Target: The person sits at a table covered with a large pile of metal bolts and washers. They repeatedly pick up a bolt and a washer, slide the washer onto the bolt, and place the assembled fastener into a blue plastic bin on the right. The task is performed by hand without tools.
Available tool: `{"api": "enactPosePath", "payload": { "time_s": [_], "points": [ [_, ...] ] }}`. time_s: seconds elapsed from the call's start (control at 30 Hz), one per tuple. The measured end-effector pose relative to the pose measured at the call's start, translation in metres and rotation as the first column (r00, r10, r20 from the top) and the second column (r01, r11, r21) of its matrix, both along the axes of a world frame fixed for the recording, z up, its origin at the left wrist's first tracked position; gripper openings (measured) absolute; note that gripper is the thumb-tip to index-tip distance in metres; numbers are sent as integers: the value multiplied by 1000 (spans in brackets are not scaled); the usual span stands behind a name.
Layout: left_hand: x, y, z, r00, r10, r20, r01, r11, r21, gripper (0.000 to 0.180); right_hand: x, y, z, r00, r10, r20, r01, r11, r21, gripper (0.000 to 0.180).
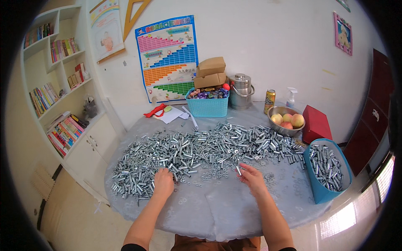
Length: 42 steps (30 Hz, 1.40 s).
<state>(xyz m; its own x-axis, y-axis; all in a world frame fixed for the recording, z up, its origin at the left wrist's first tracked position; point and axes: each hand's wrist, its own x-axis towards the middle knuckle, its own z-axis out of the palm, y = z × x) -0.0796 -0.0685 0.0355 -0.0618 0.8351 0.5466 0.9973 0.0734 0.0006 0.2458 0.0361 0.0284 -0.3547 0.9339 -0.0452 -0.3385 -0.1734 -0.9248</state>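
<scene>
Metal sleeves (201,148) lie in a wide silvery heap across the round table (217,217), with small washers (213,171) scattered along its near edge. I see my left hand (163,183) resting palm-down on the heap's near left part, fingers curled over a few pieces. My right hand (252,178) pinches one sleeve (238,170) between thumb and fingers, just beside the washers. A blue bin (320,190) at the table's right edge holds more sleeves. Behind the heap stand a blue basket (207,106), a steel bowl of peaches (286,121) and a red box (316,124)
</scene>
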Motion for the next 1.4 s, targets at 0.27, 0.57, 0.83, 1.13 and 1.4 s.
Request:
{"api": "enactPosePath", "payload": {
  "time_s": [0.27,0.57,0.83,1.13,1.4],
  "points": [
    [16,2,1,819,-201,538,127,977,171,12,-3,-5,11,989,74,-129,-84,994,-75,37],
    [113,30,11,-369,-209,905,222,926,305,24,-9,-10,8,997,61,-56,-59,997,53,26],
    [123,28,-13,-576,-104,811,179,952,249,20,-17,-13,1,997,76,14,-77,984,163,21],
    [131,23,-3,-483,-50,874,251,949,192,24,-23,-20,1,990,54,127,-77,981,179,20],
    [134,21,-4,-452,20,892,404,896,185,25,-31,-24,-4,989,124,76,-137,970,201,27]
  ]
}}
